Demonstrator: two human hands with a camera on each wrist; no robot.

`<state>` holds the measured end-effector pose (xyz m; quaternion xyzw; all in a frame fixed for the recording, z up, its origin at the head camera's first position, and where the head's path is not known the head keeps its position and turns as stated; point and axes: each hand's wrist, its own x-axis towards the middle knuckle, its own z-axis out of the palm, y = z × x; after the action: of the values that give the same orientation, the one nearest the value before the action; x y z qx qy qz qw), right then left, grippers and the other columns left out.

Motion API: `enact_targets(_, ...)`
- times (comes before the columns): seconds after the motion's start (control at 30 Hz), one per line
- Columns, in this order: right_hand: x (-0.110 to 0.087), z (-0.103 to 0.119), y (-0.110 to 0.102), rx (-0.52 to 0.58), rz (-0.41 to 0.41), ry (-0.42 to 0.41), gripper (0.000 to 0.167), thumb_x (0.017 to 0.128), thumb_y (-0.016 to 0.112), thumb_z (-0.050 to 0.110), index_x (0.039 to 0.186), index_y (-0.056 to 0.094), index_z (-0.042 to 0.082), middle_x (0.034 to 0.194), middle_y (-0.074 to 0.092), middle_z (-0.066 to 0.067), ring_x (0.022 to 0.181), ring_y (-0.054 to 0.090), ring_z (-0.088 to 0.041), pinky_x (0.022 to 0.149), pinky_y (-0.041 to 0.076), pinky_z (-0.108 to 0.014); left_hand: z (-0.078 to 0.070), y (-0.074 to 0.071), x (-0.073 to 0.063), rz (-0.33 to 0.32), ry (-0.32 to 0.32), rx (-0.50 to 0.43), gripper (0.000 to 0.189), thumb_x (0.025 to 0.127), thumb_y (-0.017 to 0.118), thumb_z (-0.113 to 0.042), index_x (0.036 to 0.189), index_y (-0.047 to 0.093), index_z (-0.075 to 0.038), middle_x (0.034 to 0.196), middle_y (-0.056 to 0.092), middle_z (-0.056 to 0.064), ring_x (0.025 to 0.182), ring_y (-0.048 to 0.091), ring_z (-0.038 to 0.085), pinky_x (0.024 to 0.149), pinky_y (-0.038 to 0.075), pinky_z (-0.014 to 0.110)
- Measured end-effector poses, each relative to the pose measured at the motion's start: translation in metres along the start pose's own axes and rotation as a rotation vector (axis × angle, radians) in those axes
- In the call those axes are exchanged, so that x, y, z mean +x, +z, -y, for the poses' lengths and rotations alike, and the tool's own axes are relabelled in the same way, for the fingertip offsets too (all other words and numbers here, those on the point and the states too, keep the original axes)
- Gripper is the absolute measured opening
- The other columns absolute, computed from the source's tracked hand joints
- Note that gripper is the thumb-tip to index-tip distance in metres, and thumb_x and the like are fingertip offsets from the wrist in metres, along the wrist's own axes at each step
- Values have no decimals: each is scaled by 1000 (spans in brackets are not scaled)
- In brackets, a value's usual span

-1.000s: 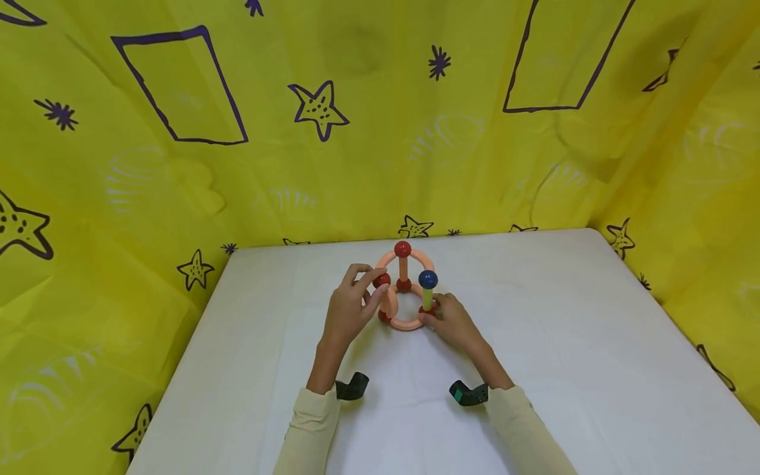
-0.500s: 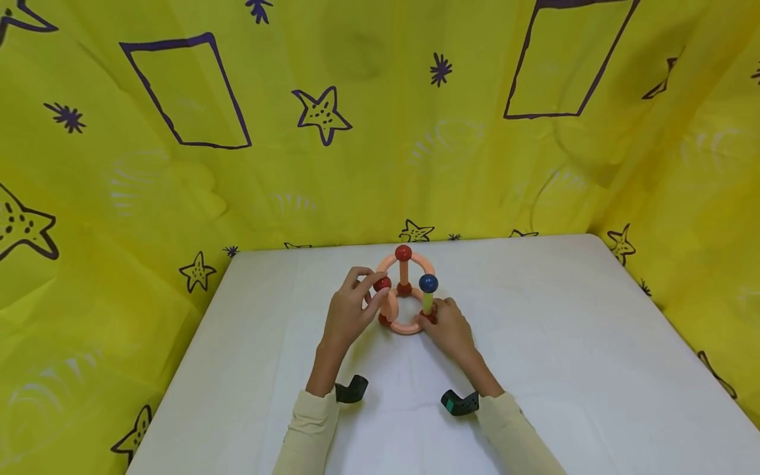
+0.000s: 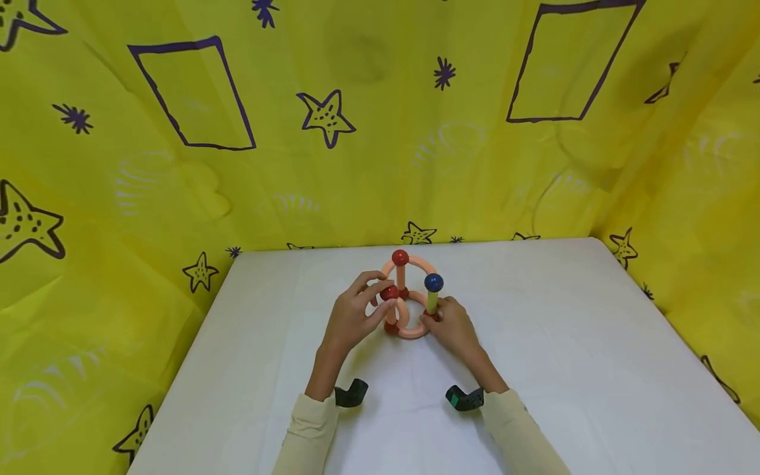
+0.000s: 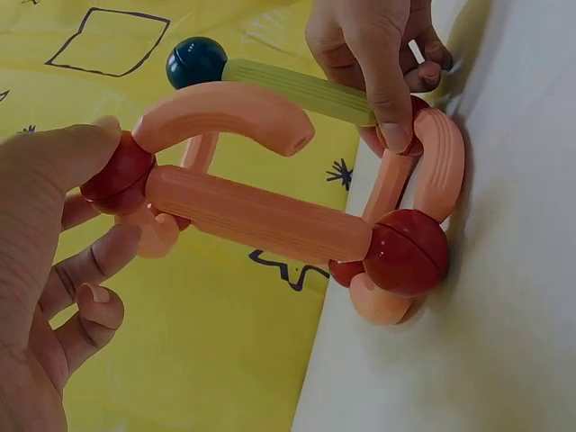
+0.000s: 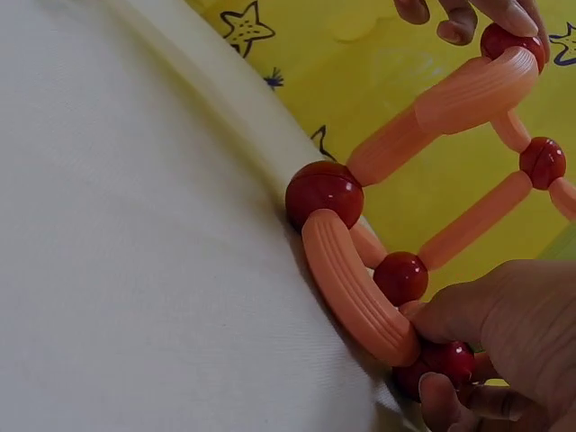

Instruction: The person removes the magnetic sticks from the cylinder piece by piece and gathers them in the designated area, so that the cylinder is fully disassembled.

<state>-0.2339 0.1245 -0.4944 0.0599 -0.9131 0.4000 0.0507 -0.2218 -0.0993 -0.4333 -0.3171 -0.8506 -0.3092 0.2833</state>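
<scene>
Salmon-coloured rods [image 4: 261, 214] and red balls [image 4: 407, 254] are joined into a ball-and-rod frame [image 3: 411, 334], which is stood on the white table [image 3: 564, 343] near its far edge. An upper red ball [image 4: 119, 184] is pinched by the left hand [image 3: 350, 318]; from that ball a curved rod [image 4: 225, 110] is extended, its other end unattached. A lower red ball [image 5: 441, 364] is gripped by the right hand [image 3: 454, 328], directly beneath the yellow-green rod [image 4: 301, 90] by which a blue ball [image 3: 434, 282] is held up.
</scene>
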Motion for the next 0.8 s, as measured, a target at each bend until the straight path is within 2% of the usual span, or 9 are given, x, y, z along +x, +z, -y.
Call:
enact_targets(0.07, 1, -1, -2, 40, 26, 11, 18, 84, 74, 15, 94, 68, 2, 77, 59, -10, 73, 54, -21, 58, 43, -28, -1, 1, -1, 8, 14, -19, 32, 87, 75, -24, 115, 70, -9, 120, 61, 4, 71, 62, 13, 61, 52, 21)
enact_targets(0.17, 3, -3, -5, 60, 45, 19, 20, 83, 75, 14, 94, 67, 1, 81, 62, -11, 70, 54, -20, 57, 42, -28, -3, 2, -1, 23, 33, -43, 33, 87, 75, -23, 116, 69, -9, 121, 62, 3, 73, 62, 12, 62, 54, 23)
enact_targets(0.3, 4, -7, -10, 39, 81, 12, 24, 84, 75, 16, 98, 66, -1, 90, 64, -12, 74, 53, -20, 60, 42, -28, -6, 3, -1, 31, 78, -53, 35, 85, 76, -23, 116, 68, -9, 120, 64, 3, 71, 61, 10, 60, 52, 18)
enact_targets(0.47, 10, -11, -16, 41, 153, -7, 26, 87, 73, 15, 105, 65, -2, 91, 65, -12, 77, 54, -20, 67, 46, -31, -10, 4, -1, 36, 132, -78, 36, 84, 77, -21, 117, 68, -9, 117, 67, 5, 64, 61, 9, 56, 51, 18)
enact_targets(0.57, 15, -13, -19, 49, 203, -27, 27, 88, 70, 13, 111, 64, -2, 97, 67, -13, 81, 56, -21, 74, 50, -35, -11, 6, -1, 64, 129, -98, 35, 85, 77, -20, 117, 68, -9, 116, 68, 3, 66, 64, 12, 59, 51, 15)
enact_targets(0.67, 21, -14, -22, 66, 258, -42, 30, 90, 68, 11, 117, 64, 0, 104, 68, -14, 84, 56, -22, 74, 50, -35, -12, 9, -1, 92, 114, -122, 36, 85, 76, -19, 119, 67, -10, 117, 68, 3, 69, 66, 15, 61, 49, 10)
enact_targets(0.8, 31, -18, -25, 57, 321, -87, 31, 91, 66, 11, 120, 64, 1, 108, 68, -14, 85, 53, -22, 71, 44, -32, -15, 10, -1, 104, 104, -134, 38, 84, 77, -17, 120, 66, -11, 115, 67, 3, 71, 64, 12, 61, 49, 10)
